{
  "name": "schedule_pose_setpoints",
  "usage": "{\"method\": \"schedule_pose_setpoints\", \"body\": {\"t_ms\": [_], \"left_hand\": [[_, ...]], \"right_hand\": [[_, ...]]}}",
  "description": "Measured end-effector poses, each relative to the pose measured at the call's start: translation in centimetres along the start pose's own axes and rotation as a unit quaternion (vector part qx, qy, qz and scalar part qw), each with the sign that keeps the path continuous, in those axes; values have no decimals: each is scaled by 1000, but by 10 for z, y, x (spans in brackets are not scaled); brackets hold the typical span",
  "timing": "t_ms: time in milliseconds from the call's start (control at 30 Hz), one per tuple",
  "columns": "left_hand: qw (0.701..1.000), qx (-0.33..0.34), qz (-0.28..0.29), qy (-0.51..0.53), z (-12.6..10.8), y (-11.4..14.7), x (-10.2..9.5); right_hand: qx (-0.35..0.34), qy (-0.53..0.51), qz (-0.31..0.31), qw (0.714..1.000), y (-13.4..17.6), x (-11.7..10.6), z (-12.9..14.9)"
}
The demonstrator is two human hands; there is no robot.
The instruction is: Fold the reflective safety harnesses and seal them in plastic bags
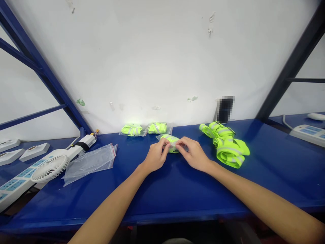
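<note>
Both my hands pinch the near edge of a clear plastic bag (173, 147) that holds a folded neon-yellow reflective strap (169, 137). My left hand (156, 155) grips the edge from the left, its thumb and fingertips pressed together. From the other side my right hand (194, 153) pinches the same edge, close to the left fingertips. The bag lies on the blue table, partly covered by my fingers. Behind it, near the wall, are two more bagged straps, one bagged strap (132, 129) to the left and another bagged strap (157, 128) nearer the middle.
Loose rolled neon straps (231, 149) lie to the right, before a pixelated dark object (225, 110) by the wall. Flat zip bags (91, 161) lie left, beside a white fan (50, 167) and a power strip (15, 184). Blue frame posts (50, 74) flank the table (157, 196).
</note>
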State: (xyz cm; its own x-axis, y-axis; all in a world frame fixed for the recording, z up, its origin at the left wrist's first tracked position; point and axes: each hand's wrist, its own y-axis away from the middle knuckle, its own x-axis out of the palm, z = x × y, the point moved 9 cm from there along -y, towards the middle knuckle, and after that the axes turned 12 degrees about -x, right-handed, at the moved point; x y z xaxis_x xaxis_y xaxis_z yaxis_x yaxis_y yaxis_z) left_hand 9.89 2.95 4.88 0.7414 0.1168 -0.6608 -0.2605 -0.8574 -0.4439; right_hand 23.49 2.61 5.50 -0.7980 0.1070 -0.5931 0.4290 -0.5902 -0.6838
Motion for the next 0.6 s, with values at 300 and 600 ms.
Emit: {"method": "schedule_pose_setpoints", "body": {"t_ms": [300,600], "left_hand": [[999,3,19,41,-2,3,6],[995,93,-12,27,-23,10,4]], "right_hand": [[-27,35,33,998,3,7,5],[-53,1,37,998,6,9,8]]}}
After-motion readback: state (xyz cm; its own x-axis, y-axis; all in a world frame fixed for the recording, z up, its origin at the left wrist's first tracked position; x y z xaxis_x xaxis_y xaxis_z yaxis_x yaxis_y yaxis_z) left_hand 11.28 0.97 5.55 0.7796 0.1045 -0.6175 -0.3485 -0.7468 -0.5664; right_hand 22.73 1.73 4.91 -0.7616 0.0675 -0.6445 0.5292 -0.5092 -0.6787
